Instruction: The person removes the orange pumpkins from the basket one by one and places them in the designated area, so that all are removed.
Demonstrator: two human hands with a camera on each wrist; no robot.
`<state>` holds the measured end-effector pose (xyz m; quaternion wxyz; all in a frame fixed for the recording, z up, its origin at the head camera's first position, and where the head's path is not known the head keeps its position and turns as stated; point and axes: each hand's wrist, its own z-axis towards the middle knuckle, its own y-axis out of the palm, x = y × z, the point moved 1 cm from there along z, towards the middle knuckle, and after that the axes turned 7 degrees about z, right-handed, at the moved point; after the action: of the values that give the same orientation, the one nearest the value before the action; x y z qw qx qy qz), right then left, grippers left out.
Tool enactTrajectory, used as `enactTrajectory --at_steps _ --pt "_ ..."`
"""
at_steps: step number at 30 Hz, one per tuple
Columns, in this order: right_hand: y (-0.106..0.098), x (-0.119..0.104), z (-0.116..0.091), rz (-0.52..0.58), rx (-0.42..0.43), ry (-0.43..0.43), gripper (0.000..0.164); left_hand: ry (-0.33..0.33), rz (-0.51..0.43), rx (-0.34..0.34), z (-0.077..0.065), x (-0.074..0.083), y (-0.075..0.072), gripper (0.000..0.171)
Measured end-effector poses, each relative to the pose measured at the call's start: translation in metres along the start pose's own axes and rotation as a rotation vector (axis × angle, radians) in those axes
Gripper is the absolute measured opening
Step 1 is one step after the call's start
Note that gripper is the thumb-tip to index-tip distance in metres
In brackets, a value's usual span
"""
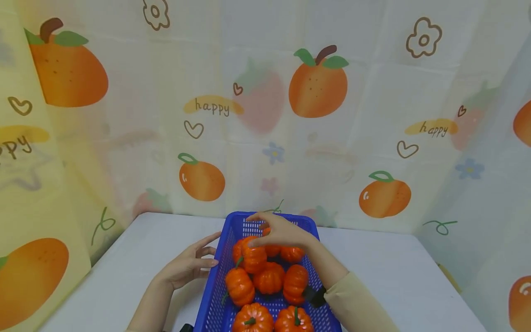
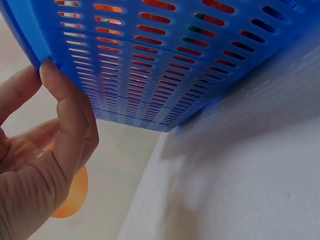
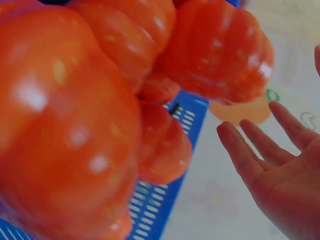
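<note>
A blue perforated plastic basket (image 1: 212, 276) holds several small orange pumpkins (image 1: 269, 278), some with green stems. At its left side, my left hand (image 1: 186, 265) has its fingers loosely bent; in the left wrist view a fingertip touches the rim of the basket wall (image 2: 117, 80). Over the far part of the basket hovers my right hand (image 1: 284, 230), fingers spread and relaxed above a raised pumpkin (image 1: 254, 260). The right wrist view shows this hand (image 3: 287, 172) with nothing in its grasp, apart from the glossy pumpkins (image 3: 65, 125) beside it.
The basket stands on a white-covered table (image 1: 373, 272), with table surface on both sides. Behind it hangs a pale curtain (image 1: 265, 175) printed with oranges, hearts and flowers. A black wrist device (image 1: 317, 296) sits by the right sleeve (image 1: 358, 299), over the basket's right side.
</note>
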<state>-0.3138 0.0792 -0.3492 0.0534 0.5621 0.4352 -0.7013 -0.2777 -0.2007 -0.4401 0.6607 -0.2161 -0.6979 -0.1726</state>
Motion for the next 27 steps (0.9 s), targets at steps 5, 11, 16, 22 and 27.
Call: enactTrajectory --at_steps 5,11,16,22,27 --pt "0.009 0.01 0.004 -0.043 -0.045 0.039 0.069 -0.002 0.006 0.005 0.001 0.0 -0.001 0.085" --pt "0.012 0.016 0.005 -0.068 -0.084 0.053 0.078 -0.004 0.012 0.007 0.001 -0.002 -0.001 0.085" --pt "0.013 0.019 0.006 -0.096 -0.139 0.062 0.079 0.003 0.002 -0.003 0.001 -0.002 -0.002 0.084" --pt "0.012 0.02 0.007 -0.135 -0.155 0.028 0.07 -0.002 -0.007 -0.009 -0.001 -0.001 -0.002 0.084" --pt "0.011 0.02 0.004 -0.138 -0.121 0.038 0.066 -0.006 -0.017 -0.016 -0.001 0.0 -0.001 0.085"
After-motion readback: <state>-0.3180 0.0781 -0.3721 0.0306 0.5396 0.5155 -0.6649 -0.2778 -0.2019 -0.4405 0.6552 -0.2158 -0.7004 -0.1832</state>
